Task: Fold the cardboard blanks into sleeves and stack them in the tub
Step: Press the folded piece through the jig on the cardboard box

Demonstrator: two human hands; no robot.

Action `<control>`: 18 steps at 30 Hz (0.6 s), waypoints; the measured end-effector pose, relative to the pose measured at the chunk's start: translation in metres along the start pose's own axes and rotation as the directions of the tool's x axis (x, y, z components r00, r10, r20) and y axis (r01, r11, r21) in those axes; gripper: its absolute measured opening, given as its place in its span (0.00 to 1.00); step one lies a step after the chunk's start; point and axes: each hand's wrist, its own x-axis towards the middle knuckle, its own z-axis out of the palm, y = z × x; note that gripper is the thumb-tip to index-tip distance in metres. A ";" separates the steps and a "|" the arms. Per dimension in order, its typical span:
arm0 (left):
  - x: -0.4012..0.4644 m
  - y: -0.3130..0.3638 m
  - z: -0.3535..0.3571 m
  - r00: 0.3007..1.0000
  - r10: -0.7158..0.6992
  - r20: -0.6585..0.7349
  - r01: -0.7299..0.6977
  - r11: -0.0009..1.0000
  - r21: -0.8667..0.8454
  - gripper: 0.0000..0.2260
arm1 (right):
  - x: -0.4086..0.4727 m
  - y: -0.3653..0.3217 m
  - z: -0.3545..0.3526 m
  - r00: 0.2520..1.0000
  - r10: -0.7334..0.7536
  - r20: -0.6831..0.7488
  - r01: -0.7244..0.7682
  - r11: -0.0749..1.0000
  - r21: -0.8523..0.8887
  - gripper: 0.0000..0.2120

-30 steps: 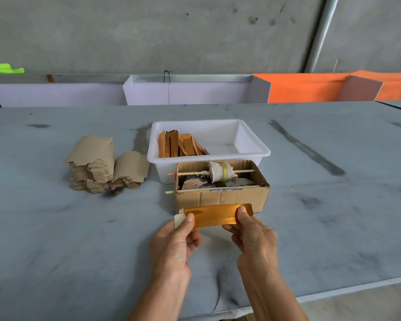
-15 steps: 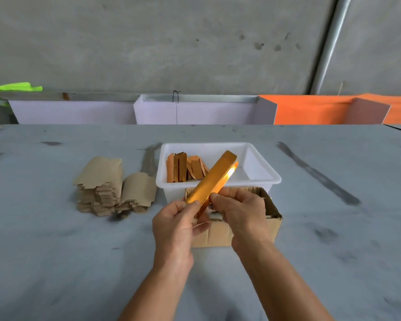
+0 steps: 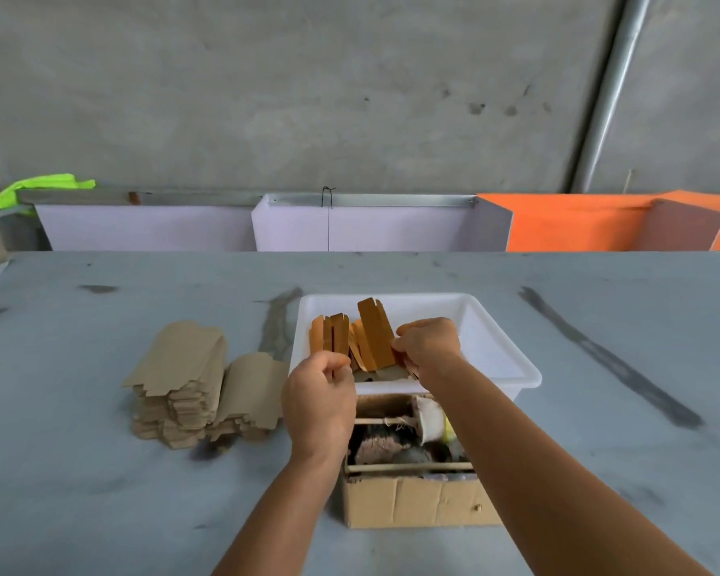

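Right hand: your right hand [image 3: 427,342] is over the white tub [image 3: 495,347], fingers curled and pinching the lower right edge of the tall orange sleeve [image 3: 376,332] that stands tilted inside it.
Left hand: your left hand [image 3: 321,388] hovers at the tub's near-left rim with its fingers curled in; you cannot tell from this view whether they pinch a sleeve edge or nothing.
Task's thing: the sleeve you hold is inside the tub, leaning against the upright sleeves [image 3: 331,338] packed at the tub's left end.
Edges and room: the right half of the tub floor is bare white. The open cardboard box [image 3: 416,500] sits touching the tub's near wall, right under your forearms. The table [image 3: 100,513] has wide bare surface to left and right; its far edge meets the lilac and orange panels.
Change: half a second ago you held the sleeve with both hands above the box, short of the tub; it is now down among the others.
Count: one tub, one cardboard box, two side-by-side piles of brown blanks [image 3: 184,384] left of the tub, roughly five or six sleeves in the tub.
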 end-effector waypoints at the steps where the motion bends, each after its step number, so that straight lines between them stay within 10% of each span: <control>1: 0.003 -0.001 0.002 1.000 0.001 -0.007 -0.001 1.000 0.012 0.06 | 0.008 -0.001 0.005 1.000 0.002 -0.006 -0.003 0.999 -0.038 0.09; 11: 0.030 -0.007 -0.002 0.992 -0.115 -0.058 0.113 0.993 -0.031 0.12 | 0.004 -0.007 0.034 0.964 -0.249 0.088 0.262 0.855 -0.448 0.10; 18: 0.035 -0.029 -0.040 0.944 -0.240 -0.225 0.165 0.937 -0.307 0.18 | -0.067 -0.015 0.064 0.678 -0.568 0.467 0.735 0.501 -0.458 0.12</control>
